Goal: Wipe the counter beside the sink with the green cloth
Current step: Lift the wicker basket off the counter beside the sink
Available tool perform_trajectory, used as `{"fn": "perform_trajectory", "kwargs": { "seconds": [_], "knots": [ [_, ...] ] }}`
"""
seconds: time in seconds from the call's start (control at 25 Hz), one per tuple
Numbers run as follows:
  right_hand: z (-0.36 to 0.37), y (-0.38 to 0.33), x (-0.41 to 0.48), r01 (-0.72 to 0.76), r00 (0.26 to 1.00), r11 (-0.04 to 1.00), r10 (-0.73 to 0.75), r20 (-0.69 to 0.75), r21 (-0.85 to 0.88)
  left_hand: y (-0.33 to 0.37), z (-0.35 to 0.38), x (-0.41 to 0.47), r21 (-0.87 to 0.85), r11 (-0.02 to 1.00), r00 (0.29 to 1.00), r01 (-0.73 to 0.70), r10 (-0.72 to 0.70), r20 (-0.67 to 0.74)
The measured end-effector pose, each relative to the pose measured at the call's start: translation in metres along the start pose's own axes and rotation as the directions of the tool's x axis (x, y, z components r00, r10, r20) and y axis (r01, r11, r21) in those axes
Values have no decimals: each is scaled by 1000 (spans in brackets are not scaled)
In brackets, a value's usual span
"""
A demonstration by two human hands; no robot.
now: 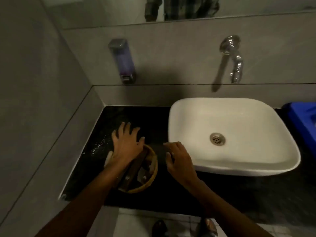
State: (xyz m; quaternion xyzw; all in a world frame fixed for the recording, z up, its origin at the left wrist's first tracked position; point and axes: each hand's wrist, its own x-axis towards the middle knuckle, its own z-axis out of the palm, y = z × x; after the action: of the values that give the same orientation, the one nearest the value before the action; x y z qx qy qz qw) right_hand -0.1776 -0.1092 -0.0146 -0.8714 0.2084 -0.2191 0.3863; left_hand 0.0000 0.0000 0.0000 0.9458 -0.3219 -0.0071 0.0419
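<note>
The black counter [109,170] lies left of the white basin sink [229,134]. The cloth [158,150] looks very dark in this dim light. It runs as a band between my two hands, close to the sink's left rim. My left hand [127,144] rests flat with fingers spread, palm down, at the cloth's left end; how much cloth lies under it is unclear. My right hand [177,159] pinches the cloth's right edge with curled fingers, just beside the sink.
A round wooden basket [150,173] holding small items sits under my left wrist. Water drops [98,145] speckle the counter's left part. A soap dispenser [122,60] and a chrome tap [233,59] hang on the back wall. A blue container [302,120] stands at the right.
</note>
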Motion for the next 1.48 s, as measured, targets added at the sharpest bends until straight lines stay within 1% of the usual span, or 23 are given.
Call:
{"fn": "perform_trajectory", "kwargs": {
  "seconds": [0.04,0.08,0.12,0.16,0.2,0.24,0.28,0.32,0.36,0.4,0.48,0.52,0.64,0.92,1.04,1.12,1.16,1.2,1.28,1.32,1.36,1.4,1.48],
  "knots": [
    [17,-3,-4,-29,999,998,27,34,54,-27,2,-9,16,996,995,93,-93,42],
    [29,-5,-6,-93,993,992,87,83,80,-49,2,-16,8,985,981,174,-174,89],
    [41,-8,-11,-195,969,978,180,169,77,-73,7,-25,-22,964,953,266,-259,155],
    [52,-10,-15,-323,921,943,292,258,84,-94,10,-35,-115,922,907,370,-332,259],
    [63,-9,-15,-438,867,890,381,322,124,-107,14,-43,-236,863,867,446,-351,354],
    [70,-9,-14,-543,817,814,455,356,205,-113,18,-50,-381,781,849,495,-340,405],
    [75,-9,-12,-619,777,725,510,369,303,-115,19,-54,-517,674,841,528,-327,432],
    [77,-10,-10,-665,746,639,557,365,386,-116,16,-55,-615,567,835,548,-325,445],
    [78,-8,-10,-680,731,594,592,338,430,-117,13,-57,-670,491,831,557,-317,458],
    [76,-5,-11,-676,730,584,615,298,450,-118,10,-60,-702,456,837,547,-294,461],
    [64,2,-17,-647,750,619,622,224,445,-115,5,-68,-724,457,855,517,-241,459],
    [55,6,-25,-636,758,627,617,212,450,-112,5,-74,-732,448,857,513,-217,468],
    [23,19,-57,-650,744,621,638,199,438,-94,12,-92,-756,413,855,507,-133,501],
    [-28,48,-121,-739,655,623,753,62,256,-32,47,-131,-726,464,819,508,1,574],
    [-42,57,-129,-747,649,638,761,-3,188,-10,54,-136,-717,492,821,494,7,571],
    [-48,61,-130,-738,659,651,752,-19,181,3,54,-138,-691,532,813,489,9,582],
    [-50,63,-130,-732,668,660,744,-15,171,8,53,-140,-669,572,813,474,9,583],
    [-54,66,-129,-726,677,669,736,-2,158,12,51,-141,-631,642,821,436,4,571],
    [-65,76,-127,-719,689,678,724,28,152,20,40,-141,-508,802,882,313,-46,469],
    [-76,83,-125,-717,689,678,724,21,160,29,31,-137,-472,843,922,258,-68,382],
    [-89,92,-123,-717,687,678,727,-2,161,43,21,-131,-472,859,956,199,-66,285],
    [-109,103,-120,-713,687,683,726,-34,157,65,9,-122,-495,860,979,129,-32,200],
    [-156,127,-113,-700,698,702,711,-82,131,126,-10,-103,-556,831,990,-6,85,117]
  ]
}}
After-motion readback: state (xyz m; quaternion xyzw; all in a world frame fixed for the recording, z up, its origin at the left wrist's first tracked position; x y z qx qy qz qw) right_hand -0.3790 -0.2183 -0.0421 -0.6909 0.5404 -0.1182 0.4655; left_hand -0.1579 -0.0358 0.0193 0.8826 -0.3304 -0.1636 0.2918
